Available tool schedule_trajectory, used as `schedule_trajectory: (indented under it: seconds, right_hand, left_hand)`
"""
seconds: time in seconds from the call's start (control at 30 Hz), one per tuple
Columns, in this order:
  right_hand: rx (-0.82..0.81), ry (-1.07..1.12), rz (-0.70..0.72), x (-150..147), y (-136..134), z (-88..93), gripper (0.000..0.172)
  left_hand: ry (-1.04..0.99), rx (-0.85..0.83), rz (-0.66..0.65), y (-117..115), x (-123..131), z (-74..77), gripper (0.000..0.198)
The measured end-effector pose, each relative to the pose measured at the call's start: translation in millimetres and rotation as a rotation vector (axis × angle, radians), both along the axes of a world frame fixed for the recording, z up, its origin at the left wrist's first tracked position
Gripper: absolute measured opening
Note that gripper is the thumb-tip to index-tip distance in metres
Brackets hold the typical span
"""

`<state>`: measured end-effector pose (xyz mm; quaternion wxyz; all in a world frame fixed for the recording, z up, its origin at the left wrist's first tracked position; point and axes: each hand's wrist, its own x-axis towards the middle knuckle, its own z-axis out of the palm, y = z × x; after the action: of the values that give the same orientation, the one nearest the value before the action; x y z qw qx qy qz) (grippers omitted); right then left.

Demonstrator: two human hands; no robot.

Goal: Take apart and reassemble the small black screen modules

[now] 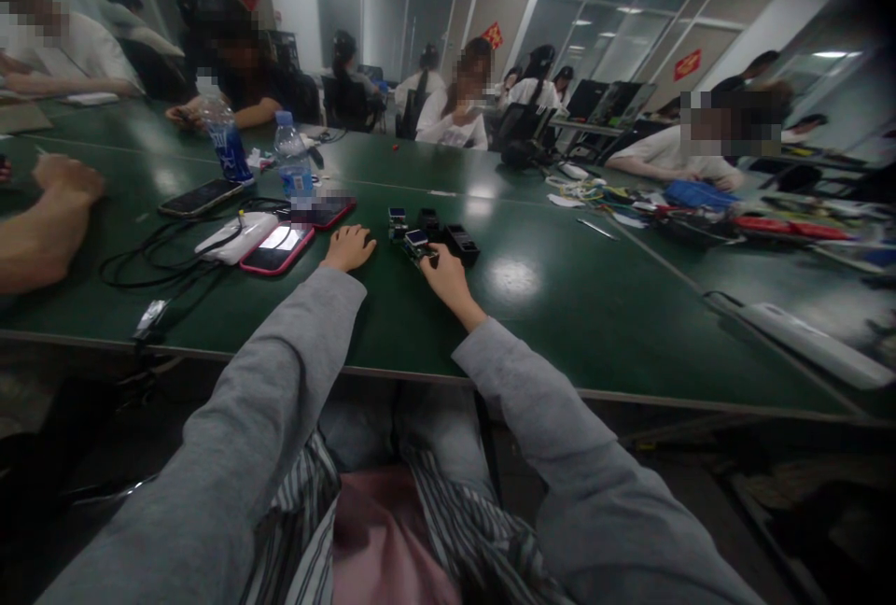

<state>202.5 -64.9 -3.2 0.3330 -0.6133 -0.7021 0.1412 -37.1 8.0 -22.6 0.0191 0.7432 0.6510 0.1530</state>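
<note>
My right hand (448, 276) pinches a small circuit board with a little screen (415, 239) between thumb and fingers, just over the table. Past it stands a similar small screen module (397, 218). Two black plastic cases lie close by: a smaller case (428, 218) behind the board and a longer case (461, 242) beside my right hand. My left hand (349, 248) rests palm down on the green table (560, 325), fingers out and holding nothing. Right beside it on the left is a phone with a red edge (278, 248).
A second phone (328, 211), a white power bank (236, 238), black cables and a dark phone (201, 198) lie to the left. Two water bottles (292, 161) (228, 138) stand behind them. Cables and tools clutter the right, near a white power strip (816, 339). Another person's arm (49, 222) rests at far left.
</note>
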Motion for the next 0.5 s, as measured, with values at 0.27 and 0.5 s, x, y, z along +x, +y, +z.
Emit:
schedule_trajectory:
  seconds: [0.27, 0.5]
  right_hand:
    - [0.002, -0.087, -0.096, 6.8, -0.3, 1.8, 0.042]
    - [0.055, -0.056, -0.090, 7.4, 1.3, -2.0, 0.039]
  left_hand:
    - [-0.003, -0.011, -0.017, 1.3, -1.8, 0.0, 0.058]
    - [-0.017, -0.019, -0.011, 0.3, -1.3, 1.2, 0.058]
